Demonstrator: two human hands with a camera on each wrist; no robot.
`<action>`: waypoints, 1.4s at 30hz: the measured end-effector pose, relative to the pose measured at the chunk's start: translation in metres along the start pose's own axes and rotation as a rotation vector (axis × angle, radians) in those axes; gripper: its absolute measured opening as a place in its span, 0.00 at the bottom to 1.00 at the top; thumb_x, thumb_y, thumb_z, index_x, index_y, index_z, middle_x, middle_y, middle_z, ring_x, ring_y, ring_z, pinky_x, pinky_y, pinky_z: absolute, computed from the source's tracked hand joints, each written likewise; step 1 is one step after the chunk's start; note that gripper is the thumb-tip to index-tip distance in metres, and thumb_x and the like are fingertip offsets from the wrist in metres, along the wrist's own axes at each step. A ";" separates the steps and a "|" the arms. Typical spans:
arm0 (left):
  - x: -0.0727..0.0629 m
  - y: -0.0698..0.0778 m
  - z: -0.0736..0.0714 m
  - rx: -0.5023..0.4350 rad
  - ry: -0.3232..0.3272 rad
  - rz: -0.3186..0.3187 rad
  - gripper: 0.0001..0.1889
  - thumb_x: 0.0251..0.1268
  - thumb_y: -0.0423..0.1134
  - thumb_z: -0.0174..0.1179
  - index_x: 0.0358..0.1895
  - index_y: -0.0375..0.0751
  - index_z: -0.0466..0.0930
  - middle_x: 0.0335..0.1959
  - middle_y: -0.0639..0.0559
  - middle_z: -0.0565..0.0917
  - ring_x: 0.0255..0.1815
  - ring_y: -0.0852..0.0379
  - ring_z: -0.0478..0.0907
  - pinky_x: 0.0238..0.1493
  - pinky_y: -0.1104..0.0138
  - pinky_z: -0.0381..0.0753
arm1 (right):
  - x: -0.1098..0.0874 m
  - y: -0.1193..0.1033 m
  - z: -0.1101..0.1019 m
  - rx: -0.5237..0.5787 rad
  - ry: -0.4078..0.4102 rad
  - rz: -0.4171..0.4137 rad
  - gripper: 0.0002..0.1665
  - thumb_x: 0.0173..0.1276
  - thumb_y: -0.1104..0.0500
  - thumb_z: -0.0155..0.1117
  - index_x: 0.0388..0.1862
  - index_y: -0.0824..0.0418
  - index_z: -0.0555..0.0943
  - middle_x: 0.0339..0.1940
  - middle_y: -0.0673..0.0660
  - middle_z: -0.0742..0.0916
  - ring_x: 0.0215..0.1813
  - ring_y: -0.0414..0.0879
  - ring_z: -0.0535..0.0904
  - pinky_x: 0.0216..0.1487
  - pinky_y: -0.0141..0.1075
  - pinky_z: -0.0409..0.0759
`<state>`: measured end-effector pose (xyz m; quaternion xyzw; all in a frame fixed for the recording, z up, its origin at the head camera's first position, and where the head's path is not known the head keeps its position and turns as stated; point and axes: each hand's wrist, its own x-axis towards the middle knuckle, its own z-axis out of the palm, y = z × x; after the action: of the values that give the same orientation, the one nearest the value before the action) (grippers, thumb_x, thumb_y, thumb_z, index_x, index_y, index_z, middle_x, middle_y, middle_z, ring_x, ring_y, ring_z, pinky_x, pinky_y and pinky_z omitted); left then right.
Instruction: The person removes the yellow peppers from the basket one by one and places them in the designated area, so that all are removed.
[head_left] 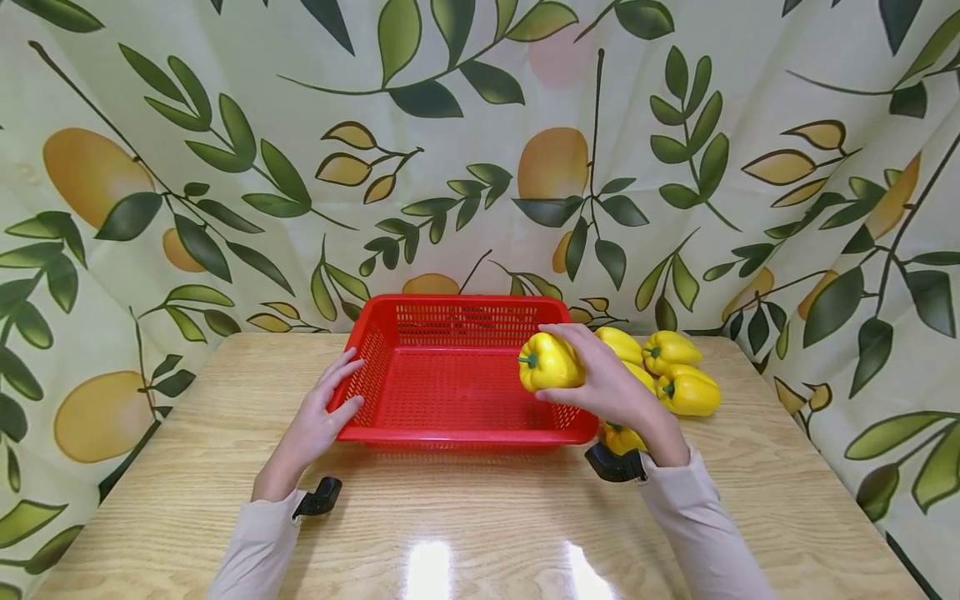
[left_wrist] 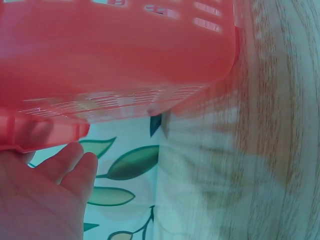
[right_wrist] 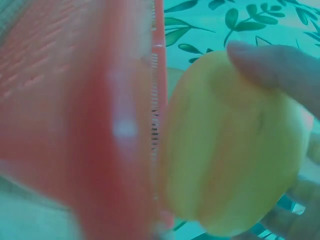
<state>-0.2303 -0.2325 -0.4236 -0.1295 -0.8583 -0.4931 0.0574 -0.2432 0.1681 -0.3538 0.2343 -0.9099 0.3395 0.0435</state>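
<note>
A red plastic basket [head_left: 465,436] with slotted walls stands on the table, its bottom bare in the head view. My right hand [head_left: 603,375] grips a yellow bell pepper [head_left: 550,362] over the basket's right side, the green stem facing left. In the right wrist view the thumb [right_wrist: 265,62] presses on the pepper [right_wrist: 235,150], and the other fingers are partly hidden behind it. At the basket's left rim, my left hand [head_left: 321,417] rests with fingers extended and spread. The left wrist view has these fingers [left_wrist: 82,175] just beside the rim [left_wrist: 45,132].
Several more yellow bell peppers [head_left: 687,390] lie in a group to the right of the basket, some partly covered by my right hand and forearm. A leaf-patterned cloth [head_left: 465,150] hangs behind the wooden table [head_left: 360,533]. Each wrist wears a black camera [head_left: 318,497].
</note>
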 end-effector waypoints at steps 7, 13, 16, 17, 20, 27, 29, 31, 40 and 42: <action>0.001 0.001 0.001 0.002 -0.006 -0.003 0.28 0.70 0.31 0.54 0.73 0.38 0.64 0.81 0.45 0.53 0.79 0.37 0.52 0.66 0.42 0.71 | -0.009 0.008 0.008 0.045 0.057 0.006 0.51 0.53 0.49 0.80 0.73 0.51 0.65 0.67 0.55 0.74 0.61 0.52 0.71 0.55 0.49 0.81; 0.001 0.001 0.001 0.029 0.003 -0.009 0.28 0.70 0.32 0.54 0.73 0.39 0.65 0.81 0.46 0.54 0.79 0.39 0.53 0.64 0.70 0.71 | -0.017 0.013 0.009 0.068 0.137 -0.042 0.51 0.51 0.51 0.81 0.73 0.51 0.66 0.68 0.56 0.74 0.64 0.52 0.71 0.58 0.54 0.80; 0.001 0.000 0.002 0.026 0.004 -0.004 0.27 0.70 0.31 0.54 0.72 0.38 0.66 0.81 0.46 0.54 0.79 0.39 0.53 0.58 0.84 0.63 | -0.022 0.015 0.008 0.061 0.180 -0.066 0.51 0.50 0.53 0.82 0.72 0.51 0.67 0.69 0.56 0.74 0.66 0.53 0.70 0.61 0.56 0.79; 0.001 0.000 0.002 0.022 0.003 -0.003 0.27 0.70 0.31 0.54 0.72 0.38 0.66 0.81 0.46 0.54 0.79 0.39 0.53 0.57 0.86 0.62 | -0.024 0.015 0.008 0.062 0.191 -0.068 0.51 0.50 0.53 0.82 0.72 0.51 0.67 0.69 0.56 0.74 0.66 0.53 0.70 0.61 0.57 0.78; 0.001 0.000 0.003 0.017 -0.001 -0.006 0.28 0.70 0.31 0.54 0.72 0.38 0.65 0.81 0.46 0.54 0.79 0.39 0.53 0.59 0.81 0.66 | -0.028 0.016 0.008 0.062 0.218 -0.081 0.51 0.50 0.55 0.82 0.72 0.51 0.67 0.68 0.56 0.74 0.67 0.53 0.70 0.63 0.58 0.76; 0.001 0.001 -0.001 0.004 -0.009 -0.018 0.28 0.70 0.32 0.54 0.73 0.39 0.64 0.81 0.46 0.52 0.78 0.39 0.53 0.53 0.82 0.70 | -0.032 0.019 0.003 0.050 0.258 -0.059 0.51 0.50 0.57 0.82 0.72 0.51 0.67 0.67 0.55 0.75 0.66 0.52 0.70 0.61 0.57 0.77; 0.001 0.002 -0.001 0.002 -0.008 -0.014 0.28 0.70 0.31 0.54 0.73 0.39 0.64 0.81 0.46 0.53 0.78 0.38 0.53 0.52 0.82 0.71 | -0.033 0.019 0.000 0.047 0.253 -0.045 0.50 0.51 0.57 0.82 0.72 0.51 0.67 0.67 0.56 0.75 0.66 0.53 0.69 0.60 0.58 0.77; 0.002 0.002 -0.002 -0.002 -0.008 -0.012 0.28 0.70 0.31 0.54 0.73 0.39 0.64 0.81 0.46 0.53 0.78 0.38 0.53 0.52 0.82 0.71 | -0.034 0.019 -0.002 0.050 0.251 -0.045 0.50 0.51 0.57 0.82 0.72 0.52 0.68 0.67 0.57 0.75 0.66 0.54 0.70 0.60 0.58 0.77; 0.002 0.000 0.000 0.009 0.000 0.000 0.28 0.70 0.30 0.54 0.72 0.37 0.65 0.81 0.45 0.53 0.79 0.38 0.53 0.55 0.86 0.65 | -0.044 0.022 -0.017 0.010 0.257 -0.013 0.50 0.50 0.56 0.82 0.72 0.51 0.68 0.67 0.56 0.75 0.64 0.51 0.71 0.59 0.50 0.76; 0.001 -0.001 0.001 0.008 0.003 0.005 0.27 0.70 0.30 0.54 0.72 0.37 0.65 0.81 0.45 0.53 0.79 0.38 0.53 0.55 0.87 0.63 | -0.047 0.023 -0.021 0.005 0.256 0.008 0.51 0.50 0.55 0.82 0.72 0.50 0.68 0.67 0.55 0.76 0.63 0.50 0.71 0.58 0.43 0.77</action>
<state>-0.2317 -0.2320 -0.4241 -0.1305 -0.8600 -0.4896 0.0604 -0.2141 0.2151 -0.3630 0.1855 -0.8970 0.3691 0.1576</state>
